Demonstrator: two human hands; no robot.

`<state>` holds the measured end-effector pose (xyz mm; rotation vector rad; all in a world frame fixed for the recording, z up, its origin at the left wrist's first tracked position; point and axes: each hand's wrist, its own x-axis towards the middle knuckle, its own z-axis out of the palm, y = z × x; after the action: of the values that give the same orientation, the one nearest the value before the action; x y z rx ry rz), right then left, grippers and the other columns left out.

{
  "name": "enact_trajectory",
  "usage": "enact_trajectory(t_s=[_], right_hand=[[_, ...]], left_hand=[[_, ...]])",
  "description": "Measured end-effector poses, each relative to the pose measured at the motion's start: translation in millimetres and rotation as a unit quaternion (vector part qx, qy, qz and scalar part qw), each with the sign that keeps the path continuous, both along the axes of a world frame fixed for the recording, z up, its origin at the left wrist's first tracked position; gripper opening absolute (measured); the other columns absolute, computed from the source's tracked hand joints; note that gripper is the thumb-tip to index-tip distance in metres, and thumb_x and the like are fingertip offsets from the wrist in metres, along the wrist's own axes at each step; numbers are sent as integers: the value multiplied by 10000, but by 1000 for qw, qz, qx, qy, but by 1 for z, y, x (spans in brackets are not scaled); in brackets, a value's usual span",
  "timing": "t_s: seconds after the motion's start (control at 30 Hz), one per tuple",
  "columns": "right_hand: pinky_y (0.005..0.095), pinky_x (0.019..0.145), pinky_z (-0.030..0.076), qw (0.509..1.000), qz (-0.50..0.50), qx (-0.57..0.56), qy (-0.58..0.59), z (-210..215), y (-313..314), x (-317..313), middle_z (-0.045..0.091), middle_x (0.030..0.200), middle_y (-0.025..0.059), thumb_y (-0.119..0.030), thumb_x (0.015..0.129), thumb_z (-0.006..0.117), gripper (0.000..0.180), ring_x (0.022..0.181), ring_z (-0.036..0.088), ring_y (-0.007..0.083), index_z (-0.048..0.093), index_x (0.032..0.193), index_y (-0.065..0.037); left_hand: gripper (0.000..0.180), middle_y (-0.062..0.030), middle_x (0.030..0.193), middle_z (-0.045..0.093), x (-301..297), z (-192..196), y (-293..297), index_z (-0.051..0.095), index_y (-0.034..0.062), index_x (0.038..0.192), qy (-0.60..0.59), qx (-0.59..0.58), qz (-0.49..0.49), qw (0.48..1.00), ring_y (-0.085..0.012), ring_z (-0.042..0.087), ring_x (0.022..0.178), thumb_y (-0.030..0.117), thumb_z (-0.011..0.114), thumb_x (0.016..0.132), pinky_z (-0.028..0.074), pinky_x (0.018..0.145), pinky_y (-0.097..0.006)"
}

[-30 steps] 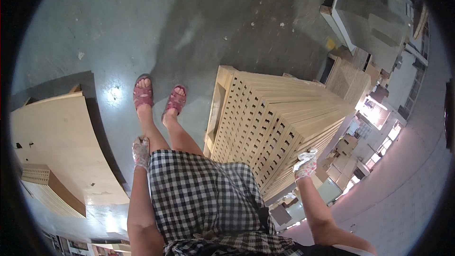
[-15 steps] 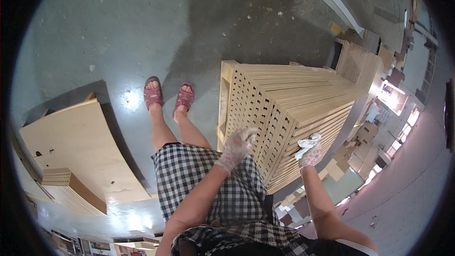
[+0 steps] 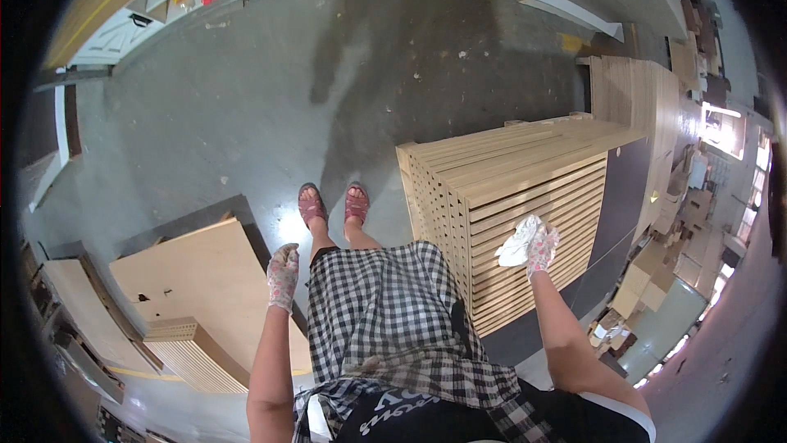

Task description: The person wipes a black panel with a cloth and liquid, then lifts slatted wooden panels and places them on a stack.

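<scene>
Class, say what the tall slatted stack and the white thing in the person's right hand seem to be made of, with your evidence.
Slatted stack: apparently pale unfinished wood, judging by its grain lines and matt surface. White thing under the right hand: probably soft cloth, since it crumples and folds.

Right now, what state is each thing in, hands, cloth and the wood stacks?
left hand: gloved, empty, hanging beside the checked skirt
right hand: gloved, gripping the white cloth
white cloth: crumpled, pressed on the stack top
slat stack: tall, neatly piled
plywood sheets: lying flat, low on the floor
</scene>
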<state>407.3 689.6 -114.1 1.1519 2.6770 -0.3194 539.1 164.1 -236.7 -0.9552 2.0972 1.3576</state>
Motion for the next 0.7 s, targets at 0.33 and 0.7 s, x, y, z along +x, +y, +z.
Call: enact_trajectory(t_s=[0.33,0.7], right_hand=[[391,868,395,993,47,-56,-87,-27,48,16,511,1080,224,-358,761,549,485,1005,495,352,482,1084,-2],[257,594,489,852,-136,-392,319,35,-40,-48,576,867,72,-245,824,573,280,726,569,138,525,1010,-41]], left_hand=[[176,14,725,554,-53,77,27,584,35,975,3,153,50,987,-56,460,596,146,523,853,387,543,-187],[177,23,721,564,-111,159,18,587,52,990,67,175,98,977,-62,481,633,143,515,857,417,592,-205]])
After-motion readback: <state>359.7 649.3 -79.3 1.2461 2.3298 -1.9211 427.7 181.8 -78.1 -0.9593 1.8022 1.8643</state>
